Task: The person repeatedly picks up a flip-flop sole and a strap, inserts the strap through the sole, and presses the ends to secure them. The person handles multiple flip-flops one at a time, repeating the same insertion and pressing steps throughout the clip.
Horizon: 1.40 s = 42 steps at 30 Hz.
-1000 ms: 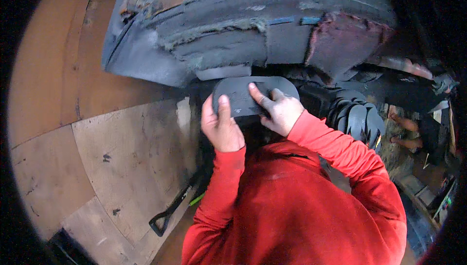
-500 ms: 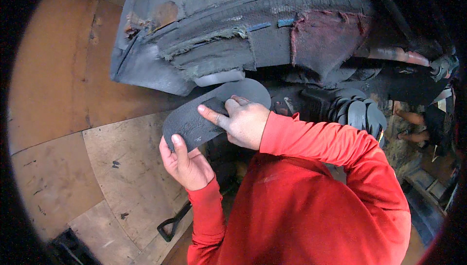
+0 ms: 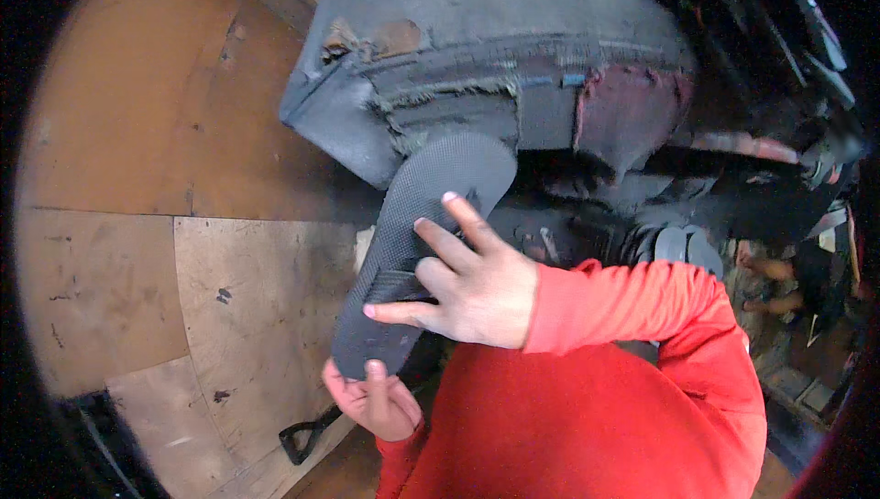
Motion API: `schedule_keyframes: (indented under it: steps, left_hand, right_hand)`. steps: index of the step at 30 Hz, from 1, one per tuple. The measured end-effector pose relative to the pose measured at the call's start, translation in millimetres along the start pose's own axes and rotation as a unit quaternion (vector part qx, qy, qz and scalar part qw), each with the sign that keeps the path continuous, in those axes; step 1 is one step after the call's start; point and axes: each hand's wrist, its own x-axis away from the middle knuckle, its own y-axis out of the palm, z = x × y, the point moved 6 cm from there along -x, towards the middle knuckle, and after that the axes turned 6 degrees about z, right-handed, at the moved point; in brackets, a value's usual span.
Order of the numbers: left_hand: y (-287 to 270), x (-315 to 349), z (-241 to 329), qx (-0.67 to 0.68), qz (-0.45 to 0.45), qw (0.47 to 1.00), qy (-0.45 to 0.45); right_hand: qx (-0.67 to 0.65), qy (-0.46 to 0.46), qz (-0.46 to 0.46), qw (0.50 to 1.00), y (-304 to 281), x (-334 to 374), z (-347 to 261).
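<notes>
A dark grey sandal sole (image 3: 440, 164) with a finely textured face is held up at a steep slant in front of me. My left hand (image 3: 380, 403) pinches its lower end, thumb on the face and fingers behind. Over the middle of the sole lies my right hand (image 3: 481, 293), its fingers spread and stretched out against the surface. A darker band crosses the sole just by that hand, partly covered by it. The upper end of the sole overlaps the edge of a dusty, cloth-patched work surface (image 3: 513, 4).
Several dark soles (image 3: 683, 247) are stacked beyond my right forearm. A reddish cloth (image 3: 632, 114) hangs from the work surface. At lower left, a black handle (image 3: 307, 439) lies by the wooden boards (image 3: 275, 307). Another person's limbs (image 3: 770, 270) show at far right.
The sole has turned from a shallow slant to a steeper one. My left hand has moved down with its lower end, and my right hand's fingers have spread out.
</notes>
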Motion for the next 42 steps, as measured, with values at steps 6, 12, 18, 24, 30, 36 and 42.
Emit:
schedule_keyframes:
  steps: [6, 12, 18, 24, 30, 36, 42]
  left_hand:
    - [81.3, -2.1, -101.1, 0.070, -0.258, 0.922, -0.281]
    - [103.7, 10.0, -128.0, 0.054, -0.336, 0.867, -0.365]
    - [131.9, -55.9, -78.9, -0.249, -0.224, 0.930, 0.150]
    - [131.5, -35.8, -61.6, -0.111, -0.341, 0.933, 0.036]
    - [161.0, -52.3, -27.3, 0.043, -0.223, 0.970, -0.084]
    - [191.6, -138.9, -34.5, 0.193, -0.218, 0.954, -0.065]
    - [154.8, -108.9, -61.3, 0.167, -0.183, 0.963, -0.109]
  right_hand:
    - [0.153, 0.192, 0.104, 0.964, -71.9, 36.8, 59.4]
    - [-0.428, 0.545, 0.143, 0.707, 7.3, 117.0, 62.5]
    - [-0.426, 0.562, 0.145, 0.694, 24.5, 113.7, 56.4]
    - [-0.422, 0.561, 0.195, 0.684, 15.6, 85.9, 51.1]
    - [0.172, 0.195, 0.155, 0.953, -141.6, 26.3, 49.4]
    - [0.454, 0.269, 0.179, 0.830, -392.9, 16.2, 168.0]
    - [0.317, 0.514, -0.009, 0.797, -439.3, -2.3, 251.2]
